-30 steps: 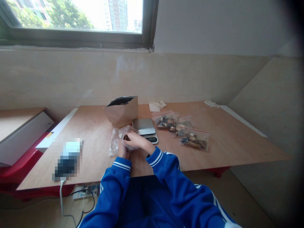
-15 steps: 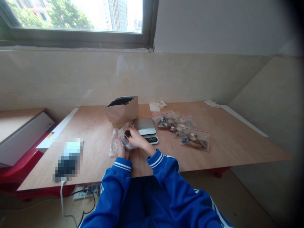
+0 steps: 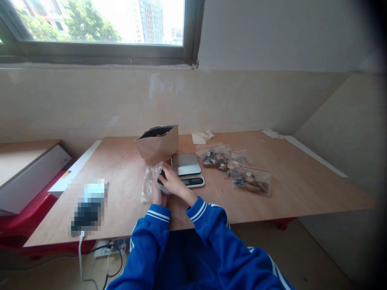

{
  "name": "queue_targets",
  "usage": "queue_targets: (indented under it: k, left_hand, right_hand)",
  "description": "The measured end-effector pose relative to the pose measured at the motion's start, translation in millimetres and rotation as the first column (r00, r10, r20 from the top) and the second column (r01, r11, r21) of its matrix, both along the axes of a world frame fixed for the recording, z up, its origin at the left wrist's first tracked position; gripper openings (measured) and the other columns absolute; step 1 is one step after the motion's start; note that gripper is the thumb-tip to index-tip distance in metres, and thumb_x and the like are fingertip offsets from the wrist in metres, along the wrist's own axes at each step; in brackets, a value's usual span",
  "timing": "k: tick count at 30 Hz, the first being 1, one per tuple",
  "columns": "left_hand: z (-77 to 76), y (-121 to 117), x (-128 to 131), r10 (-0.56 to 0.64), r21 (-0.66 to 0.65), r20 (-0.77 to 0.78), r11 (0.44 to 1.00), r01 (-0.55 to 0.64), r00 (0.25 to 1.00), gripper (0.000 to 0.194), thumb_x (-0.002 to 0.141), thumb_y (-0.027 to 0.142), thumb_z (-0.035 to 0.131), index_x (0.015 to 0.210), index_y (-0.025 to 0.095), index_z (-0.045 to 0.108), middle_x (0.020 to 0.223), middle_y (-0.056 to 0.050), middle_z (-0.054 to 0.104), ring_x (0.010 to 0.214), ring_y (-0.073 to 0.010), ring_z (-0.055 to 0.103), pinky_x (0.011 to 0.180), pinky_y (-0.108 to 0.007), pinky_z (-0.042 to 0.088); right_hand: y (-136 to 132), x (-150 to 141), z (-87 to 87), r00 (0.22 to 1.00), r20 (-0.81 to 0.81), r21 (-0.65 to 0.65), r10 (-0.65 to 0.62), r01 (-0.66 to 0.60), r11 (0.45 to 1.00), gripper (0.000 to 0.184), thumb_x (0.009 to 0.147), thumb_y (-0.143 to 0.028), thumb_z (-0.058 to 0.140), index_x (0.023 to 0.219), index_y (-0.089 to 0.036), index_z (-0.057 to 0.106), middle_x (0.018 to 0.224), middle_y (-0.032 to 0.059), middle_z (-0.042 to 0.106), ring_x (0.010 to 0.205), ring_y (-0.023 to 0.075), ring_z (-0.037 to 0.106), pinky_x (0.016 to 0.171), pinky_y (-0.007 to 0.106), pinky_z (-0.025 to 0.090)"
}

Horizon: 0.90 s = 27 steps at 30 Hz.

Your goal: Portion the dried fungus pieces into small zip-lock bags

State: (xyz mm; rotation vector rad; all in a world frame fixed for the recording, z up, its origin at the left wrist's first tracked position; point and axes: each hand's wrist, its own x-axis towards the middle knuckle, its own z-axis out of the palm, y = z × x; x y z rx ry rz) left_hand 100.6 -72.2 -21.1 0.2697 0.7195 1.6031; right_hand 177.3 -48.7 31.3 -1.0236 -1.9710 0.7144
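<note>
My left hand [image 3: 156, 196] grips the lower part of a small clear plastic bag [image 3: 155, 177] with dark pieces inside, held just above the wooden table [image 3: 121, 201]. My right hand [image 3: 172, 183] is closed on the bag's upper right side, fingers pinching at its mouth. A second clear bag [image 3: 146, 186] lies flat just left of it. Behind the hands stand an open brown paper pouch [image 3: 157, 143] and a small digital scale [image 3: 186, 168] with a bare steel plate.
Three filled zip bags [image 3: 236, 167] with red seal strips lie right of the scale. Crumpled paper [image 3: 202, 136] and another scrap [image 3: 272, 133] sit near the wall. A blurred device [image 3: 87, 205] with a white cable rests at the table's left; a white box [image 3: 27, 177] stands beyond.
Both hands and the bag have shifted slightly left and toward the pouch; my right fingers have moved from inside the bag's mouth to pinching its top. The camera tilted a little.
</note>
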Motion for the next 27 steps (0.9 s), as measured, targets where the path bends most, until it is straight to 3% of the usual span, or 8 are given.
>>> queue_targets:
  k: [5, 8, 10, 13, 15, 17, 22, 27]
  left_hand:
    - [20.2, 0, 4, 0.078, 0.074, 0.002, 0.994, -0.078, 0.997, 0.031, 0.093, 0.027, 0.046, 0.116, 0.016, 0.065, 0.120, -0.008, 0.066, 0.117, -0.0195, 0.058, 0.094, -0.026, 0.050]
    - [25.5, -1, 4, 0.098, 0.056, 0.039, 0.993, -0.100, 0.994, 0.033, 0.095, 0.026, 0.040, 0.115, 0.016, 0.065, 0.116, -0.009, 0.068, 0.106, -0.0180, 0.064, 0.086, -0.027, 0.054]
    - [25.1, -2, 4, 0.089, 0.045, 0.073, 0.995, -0.092, 0.993, 0.035, 0.096, 0.026, 0.037, 0.116, 0.015, 0.063, 0.111, -0.010, 0.070, 0.098, -0.0173, 0.067, 0.083, -0.028, 0.055]
    - [22.8, -3, 2, 0.067, 0.046, 0.100, 0.996, -0.072, 0.993, 0.034, 0.096, 0.027, 0.038, 0.119, 0.016, 0.061, 0.103, -0.010, 0.071, 0.093, -0.0170, 0.069, 0.081, -0.030, 0.056]
    - [22.0, -4, 2, 0.066, 0.023, 0.090, 0.997, -0.068, 0.994, 0.033, 0.095, 0.028, 0.040, 0.120, 0.017, 0.059, 0.102, -0.010, 0.072, 0.091, -0.0172, 0.069, 0.080, -0.031, 0.056]
    - [21.7, -5, 2, 0.066, -0.004, 0.064, 0.998, -0.066, 0.996, 0.034, 0.095, 0.030, 0.041, 0.122, 0.018, 0.058, 0.102, -0.009, 0.072, 0.089, -0.0172, 0.070, 0.079, -0.031, 0.056]
    - [21.7, -6, 2, 0.048, -0.027, 0.021, 0.999, -0.047, 0.999, 0.039, 0.094, 0.035, 0.045, 0.127, 0.019, 0.055, 0.106, -0.011, 0.070, 0.085, -0.0181, 0.070, 0.075, -0.030, 0.056]
    - [23.1, -5, 2, 0.018, -0.059, 0.040, 0.998, -0.016, 0.999, 0.046, 0.092, 0.042, 0.048, 0.133, 0.021, 0.049, 0.114, -0.013, 0.067, 0.096, -0.0234, 0.068, 0.081, -0.037, 0.057]
  right_hand:
    - [2, 1, 13.2, 0.969, -0.247, 0.013, 0.000, 0.004, 1.000, 0.020, 0.091, -0.030, 0.050, 0.107, -0.018, 0.056, 0.111, 0.0120, 0.063, 0.107, 0.0221, 0.058, 0.098, 0.038, 0.043]
    - [3, 0, 24.5, 0.897, -0.440, -0.096, -0.032, -0.012, 0.995, 0.018, 0.089, -0.034, 0.053, 0.099, -0.020, 0.058, 0.103, 0.0074, 0.064, 0.099, 0.0192, 0.060, 0.093, 0.034, 0.044]
    - [6, -1, 31.3, 0.782, -0.614, -0.267, -0.104, -0.082, 0.960, 0.020, 0.085, -0.037, 0.055, 0.096, -0.020, 0.058, 0.094, 0.0040, 0.065, 0.084, 0.0163, 0.061, 0.080, 0.030, 0.048]
    - [14, -1, 42.7, 0.563, -0.782, -0.491, -0.267, -0.293, 0.820, 0.019, 0.080, -0.035, 0.058, 0.091, -0.020, 0.059, 0.079, -0.0008, 0.064, 0.062, 0.0110, 0.057, 0.059, 0.023, 0.045]
    - [22, 2, 53.7, 0.452, -0.820, -0.534, -0.351, -0.385, 0.753, 0.012, 0.078, -0.028, 0.058, 0.085, -0.019, 0.059, 0.072, -0.0023, 0.062, 0.058, 0.0086, 0.054, 0.054, 0.020, 0.042]
    - [32, 5, 69.0, 0.381, -0.841, -0.528, -0.384, -0.423, 0.736, 0.004, 0.079, -0.022, 0.055, 0.079, -0.019, 0.057, 0.068, -0.0029, 0.060, 0.057, 0.0073, 0.053, 0.051, 0.017, 0.039]
    - [65, 7, 122.7, 0.359, -0.893, -0.397, -0.272, -0.341, 0.852, 0.010, 0.087, -0.018, 0.046, 0.082, -0.020, 0.054, 0.069, -0.0039, 0.059, 0.056, 0.0055, 0.053, 0.052, 0.015, 0.042]
    - [114, -1, 164.5, 0.589, -0.808, -0.035, -0.021, -0.013, 0.999, 0.016, 0.094, -0.033, 0.043, 0.094, -0.021, 0.053, 0.084, -0.0011, 0.058, 0.072, 0.0086, 0.059, 0.066, 0.020, 0.048]
